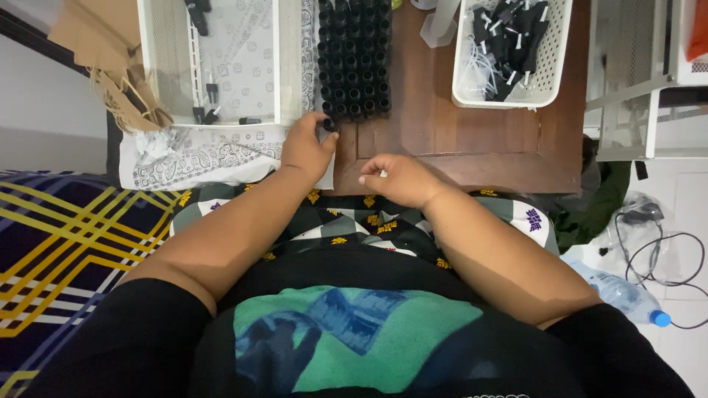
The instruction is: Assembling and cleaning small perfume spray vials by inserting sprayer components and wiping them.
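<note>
Our left hand (308, 145) pinches a small black bottle (328, 124) at the bottle block's (354, 59) near corner; right hand (394, 177) loosely curled, seemingly empty, farther back.

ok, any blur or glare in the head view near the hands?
Head view: even, soft light with no glare; left hand at the black bottles and right hand on the wooden table look sharp; wide-angle bending shows toward the edges.

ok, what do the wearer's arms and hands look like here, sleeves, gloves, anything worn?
Both hands are bare: no gloves, rings, watch or bands show on the left hand or right hand. The forearms are uncovered too. Short black sleeves end above the elbows, part of a black shirt with a green and blue print on the chest.
</note>
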